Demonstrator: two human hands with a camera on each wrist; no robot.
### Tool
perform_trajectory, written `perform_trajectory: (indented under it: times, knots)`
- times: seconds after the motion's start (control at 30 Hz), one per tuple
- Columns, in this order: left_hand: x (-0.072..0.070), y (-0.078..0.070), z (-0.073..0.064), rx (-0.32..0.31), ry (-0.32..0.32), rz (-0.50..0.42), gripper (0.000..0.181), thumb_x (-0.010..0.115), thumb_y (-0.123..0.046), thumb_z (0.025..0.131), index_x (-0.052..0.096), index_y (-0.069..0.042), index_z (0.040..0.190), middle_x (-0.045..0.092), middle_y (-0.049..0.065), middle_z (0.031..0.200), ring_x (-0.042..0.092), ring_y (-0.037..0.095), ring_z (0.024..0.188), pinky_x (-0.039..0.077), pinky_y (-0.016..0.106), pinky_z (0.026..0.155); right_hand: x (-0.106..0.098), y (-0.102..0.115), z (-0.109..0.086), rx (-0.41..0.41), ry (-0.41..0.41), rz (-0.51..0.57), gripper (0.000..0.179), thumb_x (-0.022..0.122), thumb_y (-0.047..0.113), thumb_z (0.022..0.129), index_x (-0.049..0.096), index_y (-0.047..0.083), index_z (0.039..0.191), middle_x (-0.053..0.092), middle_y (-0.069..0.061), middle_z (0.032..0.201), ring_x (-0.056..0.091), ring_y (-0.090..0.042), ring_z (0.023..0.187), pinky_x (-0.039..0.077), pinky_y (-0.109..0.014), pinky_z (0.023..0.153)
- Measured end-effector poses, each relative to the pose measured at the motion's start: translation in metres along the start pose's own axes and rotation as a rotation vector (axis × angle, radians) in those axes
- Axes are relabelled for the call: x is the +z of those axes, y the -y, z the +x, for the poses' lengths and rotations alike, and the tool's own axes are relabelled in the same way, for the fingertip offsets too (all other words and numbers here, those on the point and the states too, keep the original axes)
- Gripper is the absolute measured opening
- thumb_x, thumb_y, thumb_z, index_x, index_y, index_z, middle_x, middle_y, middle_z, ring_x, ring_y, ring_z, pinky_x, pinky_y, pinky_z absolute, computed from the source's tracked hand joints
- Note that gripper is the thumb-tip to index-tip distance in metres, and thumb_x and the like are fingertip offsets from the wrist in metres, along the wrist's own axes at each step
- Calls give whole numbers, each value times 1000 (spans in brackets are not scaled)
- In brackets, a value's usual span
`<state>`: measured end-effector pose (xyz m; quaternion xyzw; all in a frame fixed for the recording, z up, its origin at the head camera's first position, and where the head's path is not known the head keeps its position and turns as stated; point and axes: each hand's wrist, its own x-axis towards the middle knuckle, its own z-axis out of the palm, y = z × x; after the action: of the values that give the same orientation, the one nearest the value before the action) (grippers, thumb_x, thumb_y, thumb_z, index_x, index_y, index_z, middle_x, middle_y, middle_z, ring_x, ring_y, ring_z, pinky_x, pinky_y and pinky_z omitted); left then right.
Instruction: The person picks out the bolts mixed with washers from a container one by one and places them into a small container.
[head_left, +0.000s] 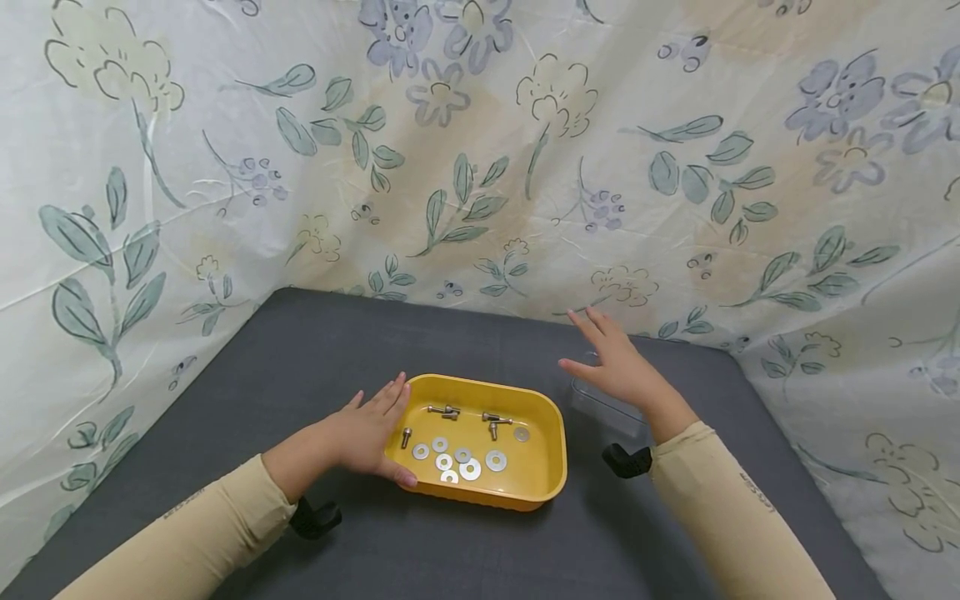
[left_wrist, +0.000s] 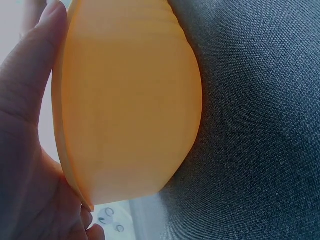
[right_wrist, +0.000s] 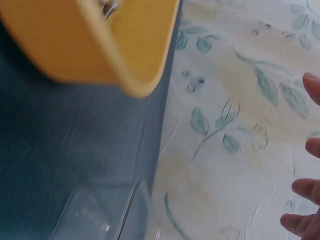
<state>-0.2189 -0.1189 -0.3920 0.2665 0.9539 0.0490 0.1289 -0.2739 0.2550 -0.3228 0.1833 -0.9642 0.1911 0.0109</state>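
A yellow plastic box (head_left: 528, 479) holds several flat metal washers (head_left: 502, 463) and several small screws (head_left: 493, 431). My left hand (head_left: 356, 436) rests over the box's left end, its thumb along the near rim and its extended fingers at the far left corner. The left wrist view shows the thumb (left_wrist: 30, 70) against the rim and the box's outer wall (left_wrist: 130, 110). To the right, my right hand (head_left: 626, 375) hovers with spread fingers, holding nothing. Beneath it lies a clear plastic container (head_left: 600, 406), partly hidden by the hand. Right fingertips (right_wrist: 305, 187) show in the right wrist view.
Dark grey cloth (head_left: 337, 333) covers the table. A floral curtain (head_left: 465, 208) surrounds its back and sides. Black straps (head_left: 626, 461) hang at both wrists, below the beige sleeves (head_left: 727, 508).
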Motion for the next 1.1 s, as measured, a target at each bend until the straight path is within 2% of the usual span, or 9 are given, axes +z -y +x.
perform_trajectory:
  times: [0.1, 0.33, 0.5, 0.67, 0.93, 1.1]
  knots:
    - [0, 0, 0, 0, 1, -4, 132, 45, -88, 54, 2, -4, 147, -11, 10, 152, 1, 25, 140, 10, 58, 106, 2, 10, 6, -21, 11, 23, 79, 58, 52, 84, 18, 25, 147, 12, -11, 152, 9, -36, 137, 18, -63, 100]
    - [1, 1, 2, -6, 3, -4, 133, 44, -89, 53, 1, -5, 147, -12, 9, 152, 0, 25, 140, 11, 57, 106, 9, 28, 16, -76, 29, 158, 72, 55, 57, 84, 35, 19, 142, 29, -8, 147, 25, -31, 134, 24, -55, 103]
    - [2, 2, 3, -11, 9, -1, 134, 43, -90, 52, 1, -6, 147, -13, 9, 152, -1, 24, 140, 10, 57, 106, 15, 36, 23, -99, 42, 213, 65, 64, 49, 81, 45, 18, 136, 38, -7, 141, 33, -29, 129, 29, -52, 101]
    - [1, 2, 2, -11, 9, -5, 133, 44, -89, 53, 1, -5, 147, -12, 9, 152, 0, 25, 140, 10, 57, 106, 26, 43, 32, -130, 89, 251, 61, 71, 38, 78, 50, 17, 131, 50, -3, 132, 44, -25, 121, 33, -47, 101]
    - [0, 1, 1, -10, 3, -20, 133, 46, -88, 53, 3, -5, 147, -11, 10, 152, 1, 25, 140, 11, 57, 106, 42, 52, 40, -167, 150, 281, 52, 73, 27, 79, 55, 15, 126, 56, -3, 124, 52, -21, 111, 40, -42, 95]
    - [0, 1, 1, -9, 2, -25, 133, 47, -88, 53, 3, -5, 147, -11, 10, 152, 1, 25, 140, 11, 57, 106, 51, 54, 41, -152, 220, 321, 42, 72, 19, 80, 59, 14, 120, 59, -5, 119, 56, -21, 106, 45, -37, 90]
